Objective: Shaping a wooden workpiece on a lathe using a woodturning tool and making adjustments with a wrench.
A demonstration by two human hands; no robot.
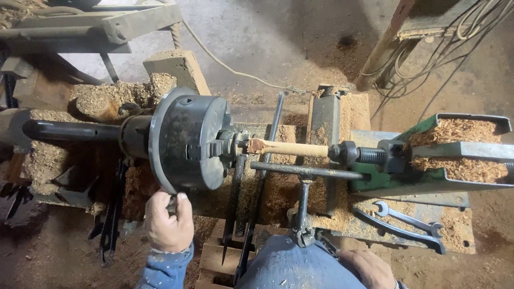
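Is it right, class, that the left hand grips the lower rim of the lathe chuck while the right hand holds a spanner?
Not quite. The head view shows the left hand at the lower rim of the lathe chuck, as stated, but the right hand holds no spanner: it rests on the person's knee. The spanners lie untouched on the sawdust-covered bench to the right.

The large dark round metal chuck [184, 140] blocked access from the left. The grey steel tool rest bar [305, 170] ran just below the pale wooden spindle blank [292, 148], closing the front approach. Open room remained above the spindle blank.
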